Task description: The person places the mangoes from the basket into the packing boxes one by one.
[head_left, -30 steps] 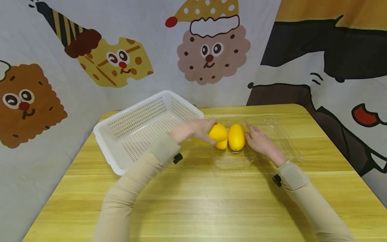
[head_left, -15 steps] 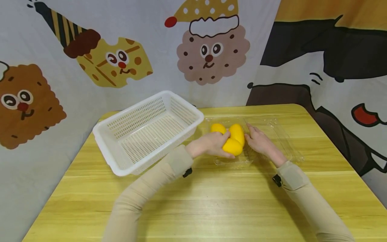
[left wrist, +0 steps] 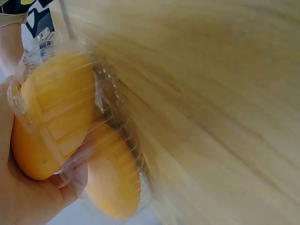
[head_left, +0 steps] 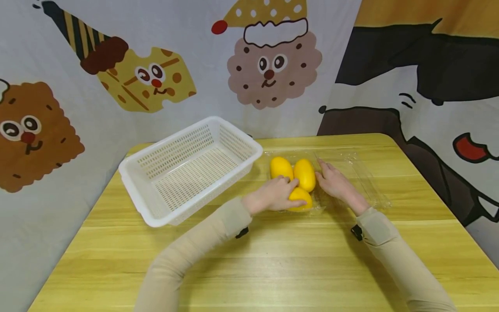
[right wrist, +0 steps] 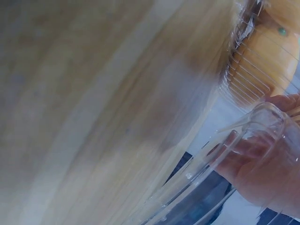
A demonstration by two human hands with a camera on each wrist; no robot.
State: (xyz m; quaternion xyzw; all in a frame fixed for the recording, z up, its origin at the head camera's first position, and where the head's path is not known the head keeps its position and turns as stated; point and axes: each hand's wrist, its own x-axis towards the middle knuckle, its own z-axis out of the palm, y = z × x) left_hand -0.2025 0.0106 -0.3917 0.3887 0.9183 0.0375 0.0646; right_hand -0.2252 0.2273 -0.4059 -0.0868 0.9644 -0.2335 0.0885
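My left hand [head_left: 273,194] grips the nearest yellow mango [head_left: 302,199], thumb and fingers curled about its sides, at the front of a clear plastic clamshell box [head_left: 360,173]. Behind it in the box lie two more yellow mangoes, one on the left [head_left: 280,167] and one on the right [head_left: 305,175]. Through the box's ribbed wall the left wrist view shows the gripped mango [left wrist: 61,103]. My right hand [head_left: 337,186] rests along the box's fold with its fingers extended; part of it shows through clear plastic in the right wrist view.
A white perforated plastic basket [head_left: 187,212] stands on the left, its inside bare. The box's open lid spreads to the right over the wooden table [head_left: 273,268]. A cartoon-printed cloth [head_left: 195,26] hangs behind the table.
My left hand has brought the mango rightward and toward me, from over the left mango down to the front of the box. The two mangoes behind now show more fully. My right hand stays put.
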